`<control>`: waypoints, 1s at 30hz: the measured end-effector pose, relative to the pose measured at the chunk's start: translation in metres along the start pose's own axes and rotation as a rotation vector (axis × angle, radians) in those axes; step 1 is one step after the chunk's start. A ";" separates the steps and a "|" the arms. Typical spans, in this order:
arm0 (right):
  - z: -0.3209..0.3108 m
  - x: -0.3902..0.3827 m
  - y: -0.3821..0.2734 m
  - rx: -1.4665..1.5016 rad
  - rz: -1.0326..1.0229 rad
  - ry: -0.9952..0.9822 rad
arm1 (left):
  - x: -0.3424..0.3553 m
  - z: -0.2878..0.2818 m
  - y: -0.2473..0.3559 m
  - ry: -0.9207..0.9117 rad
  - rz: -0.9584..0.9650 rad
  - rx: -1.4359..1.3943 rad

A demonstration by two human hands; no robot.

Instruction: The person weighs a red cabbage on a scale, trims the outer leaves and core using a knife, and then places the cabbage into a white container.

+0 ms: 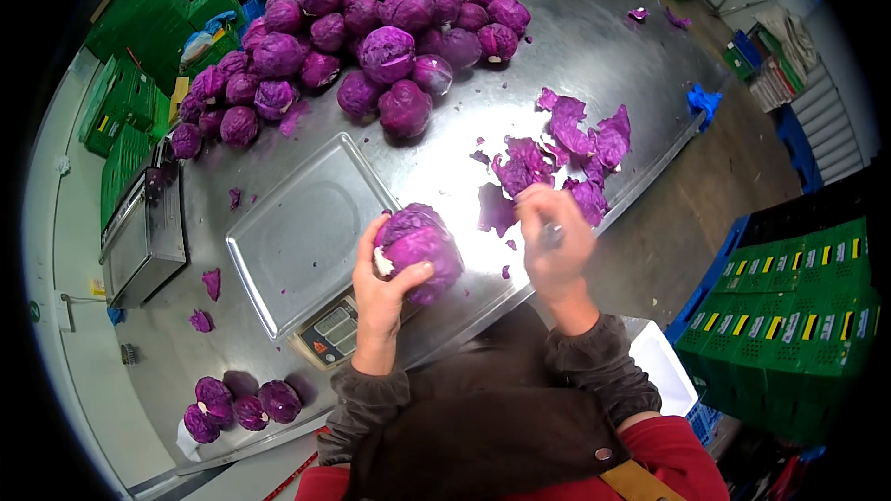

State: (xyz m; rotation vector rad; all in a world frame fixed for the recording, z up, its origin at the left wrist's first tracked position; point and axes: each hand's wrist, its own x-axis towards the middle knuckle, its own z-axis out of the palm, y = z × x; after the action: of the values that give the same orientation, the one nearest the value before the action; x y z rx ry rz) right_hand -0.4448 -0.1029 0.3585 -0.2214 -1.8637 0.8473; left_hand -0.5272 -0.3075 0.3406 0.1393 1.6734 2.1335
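My left hand (379, 301) grips a red cabbage (419, 252) from its left side, thumb across the front, above the near edge of the steel table (594, 32). A pale cut patch shows on the cabbage near my fingers. To the right, my right hand (557, 241) is closed and somewhat blurred. A small dark, shiny bit of something shows in its fist, too little to name. Just beyond that hand lies a heap of torn purple cabbage leaves (566, 144). Left of the held cabbage stands a scale with a metal pan (311, 223) and nothing on the pan.
A large pile of red cabbages (362, 28) covers the table's far left. Several smaller ones (251, 404) sit at the near left corner. A second metal scale (148, 232) stands at the left edge. Green crates (784, 315) are stacked at right, beside a white bin (661, 366).
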 end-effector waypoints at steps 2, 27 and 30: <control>-0.006 0.009 0.013 -0.081 0.084 0.105 | 0.003 -0.011 -0.008 0.055 -0.034 -0.071; 0.001 -0.011 -0.021 0.254 0.360 -0.641 | 0.000 -0.007 -0.012 -0.070 -0.082 -0.342; -0.004 -0.004 -0.017 0.227 0.401 -0.760 | -0.001 -0.007 -0.012 -0.088 -0.088 -0.313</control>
State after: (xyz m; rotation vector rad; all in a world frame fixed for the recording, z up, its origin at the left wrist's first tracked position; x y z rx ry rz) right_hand -0.4360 -0.1150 0.3674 -0.1385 -2.4324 1.5684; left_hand -0.5256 -0.3124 0.3278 0.0632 1.2548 2.2551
